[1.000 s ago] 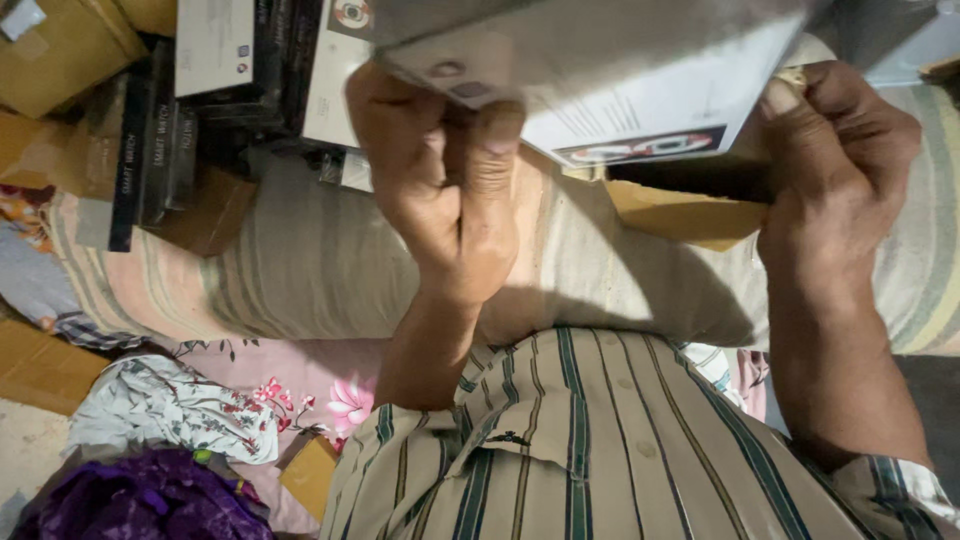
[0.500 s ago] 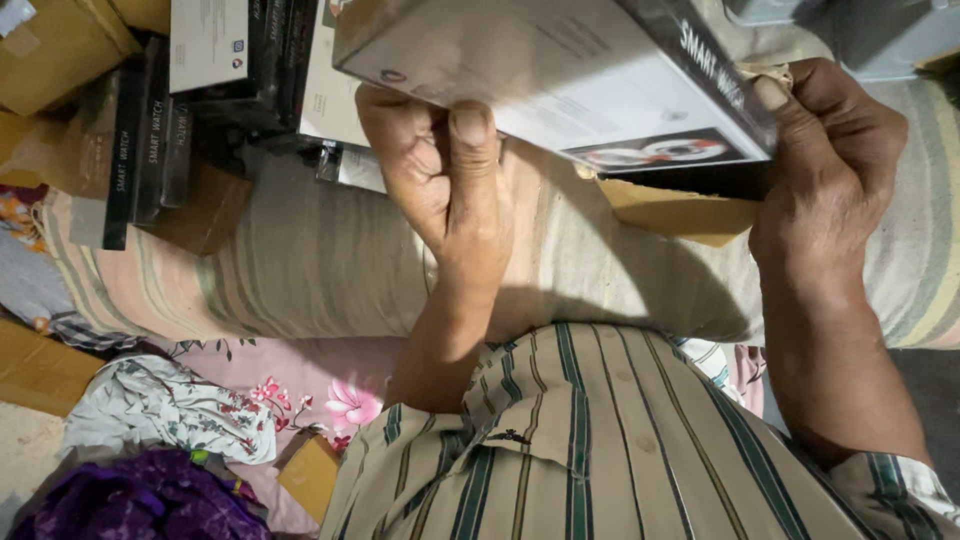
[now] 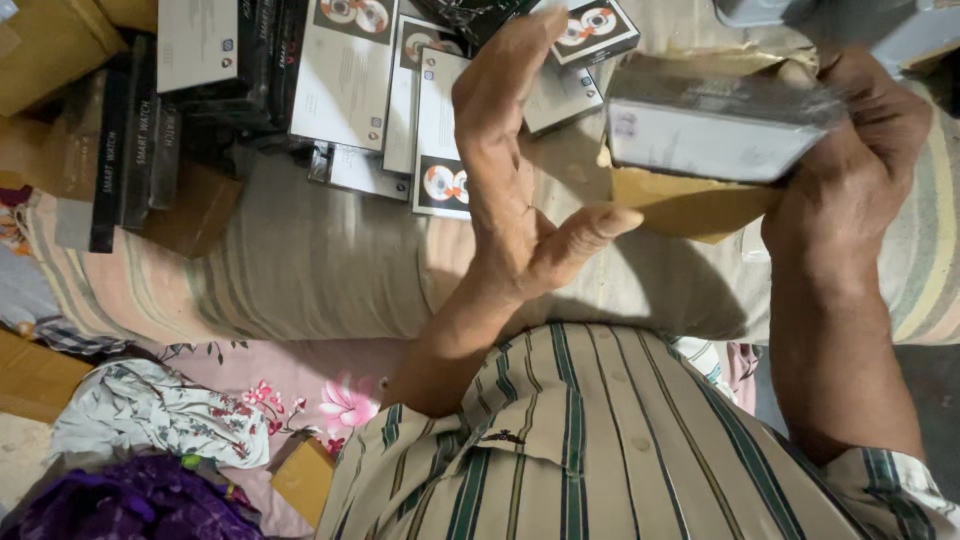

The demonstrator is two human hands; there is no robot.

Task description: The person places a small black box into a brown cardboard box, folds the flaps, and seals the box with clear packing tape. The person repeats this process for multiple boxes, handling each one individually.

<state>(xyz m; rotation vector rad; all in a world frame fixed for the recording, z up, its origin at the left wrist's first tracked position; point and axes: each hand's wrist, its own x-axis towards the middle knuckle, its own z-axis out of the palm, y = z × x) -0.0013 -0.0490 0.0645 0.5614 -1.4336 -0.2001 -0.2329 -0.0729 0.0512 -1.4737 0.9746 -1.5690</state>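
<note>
Centrally, the small boxed package (image 3: pixel 715 125) serves as the landmark; it is blurred, grey-white on its near face and dark along the top, and lies with its long axis running roughly side to side across the view. Right hand (image 3: pixel 850 150): closed around the package's right end, fingers wrapped over the far side, so this hand alone carries it above a brown cardboard flap (image 3: pixel 690 205). Left hand (image 3: pixel 515 170): open and empty, fingers extended upward and thumb pointing toward the package, standing just to the left of the package's free end with a clear gap between them. The package thus lies to the right of the left hand, its free short end facing the open palm; the right hand is the nearer, being in contact. Left of the package and behind the left hand, a pile of flat white and black product boxes (image 3: pixel 350 80) rests on the striped bedding (image 3: pixel 300 270). Below the package, the person's striped shirt (image 3: pixel 600 440) fills the lower view; floral cloth (image 3: pixel 150 410) lies far to the lower left.
</note>
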